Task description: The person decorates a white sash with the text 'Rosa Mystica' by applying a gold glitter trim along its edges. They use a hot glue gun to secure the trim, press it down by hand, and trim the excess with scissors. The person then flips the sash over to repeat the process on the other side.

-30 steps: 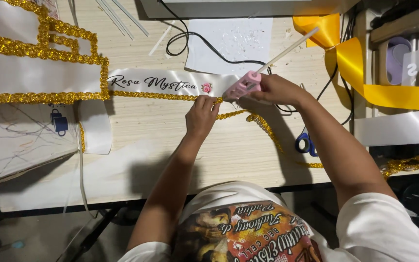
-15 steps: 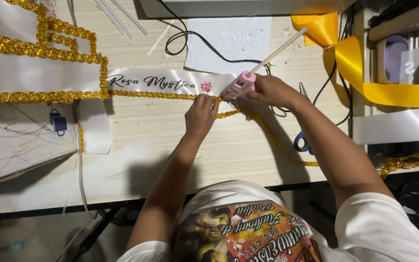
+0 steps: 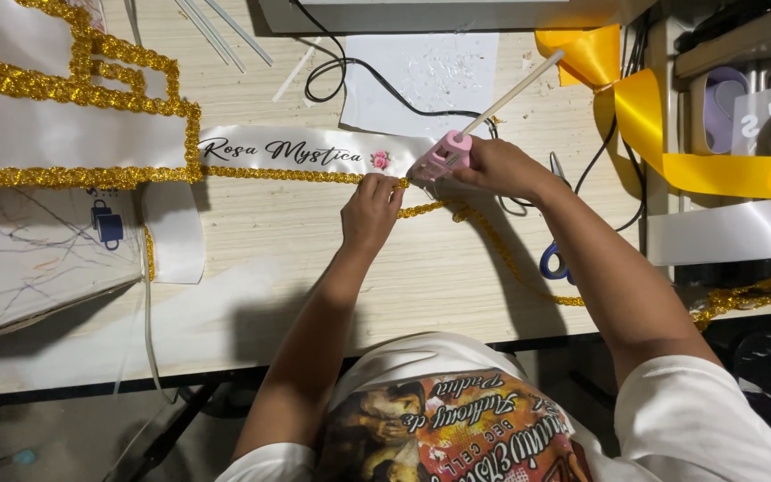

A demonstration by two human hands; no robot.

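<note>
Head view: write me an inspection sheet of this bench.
Surface: pale wooden table.
Job's things: white ribbon; gold trim along its lower edge; pink glue gun, stick in its back.
Clutter: scissors, yellow ribbon, spare sticks, paper.
Hands: left hand on trim; right hand grips gun.
Cables: black cable loops behind.
Surroundings: shelf on the right.

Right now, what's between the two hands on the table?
In the head view, the gold braid trim runs between the left hand and the right hand, just below the pink glue gun.
</note>
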